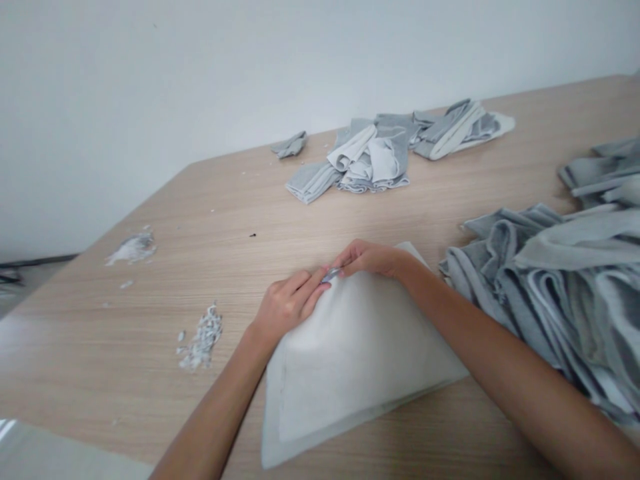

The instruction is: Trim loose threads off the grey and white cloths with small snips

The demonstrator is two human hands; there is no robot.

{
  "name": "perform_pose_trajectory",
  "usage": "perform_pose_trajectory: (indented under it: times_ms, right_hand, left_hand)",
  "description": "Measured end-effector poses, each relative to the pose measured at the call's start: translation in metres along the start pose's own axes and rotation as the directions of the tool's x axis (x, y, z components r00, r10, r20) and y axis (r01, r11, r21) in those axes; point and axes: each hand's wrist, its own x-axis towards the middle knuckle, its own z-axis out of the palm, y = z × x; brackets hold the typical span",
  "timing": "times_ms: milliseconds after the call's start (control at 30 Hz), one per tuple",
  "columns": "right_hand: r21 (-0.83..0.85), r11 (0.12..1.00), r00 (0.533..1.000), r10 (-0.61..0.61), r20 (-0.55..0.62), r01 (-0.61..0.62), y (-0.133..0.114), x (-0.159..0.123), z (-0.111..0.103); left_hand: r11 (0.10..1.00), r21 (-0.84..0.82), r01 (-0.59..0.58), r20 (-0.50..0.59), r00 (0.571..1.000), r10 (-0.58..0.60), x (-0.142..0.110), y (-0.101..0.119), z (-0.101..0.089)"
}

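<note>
A white cloth piece (370, 340) with a pale grey border lies on the table in front of me, its far edge bunched up between my hands. My left hand (290, 300) has its fingers pressed together on that edge from the left. From the right, my right hand (367, 259) pinches the same edge with bent fingers. A small greyish, shiny bit (331, 274) shows between the fingertips; whether it is folded cloth or a small tool I cannot make out.
Heaped grey and white cloth pieces (540, 287) lie at my right. More folded cloths (373, 157) sit along the wall, with a small grey scrap (290, 145) beside them. White trimmings (203, 340) and another scrap pile (133, 248) are on the left. A tiny dark object (253, 235) lies mid-table.
</note>
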Motion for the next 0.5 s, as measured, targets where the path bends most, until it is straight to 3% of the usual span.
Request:
perform_pose_trajectory:
  times_ms: [500]
  right_hand:
    - [-0.015, 1.000, 1.000, 0.000, -0.022, -0.001, 0.0008, 0.0006, -0.0002]
  left_hand:
    - [1.000, 0.006, 0.023, 0.024, 0.999, -0.023, -0.0007, -0.0002, 0.0018]
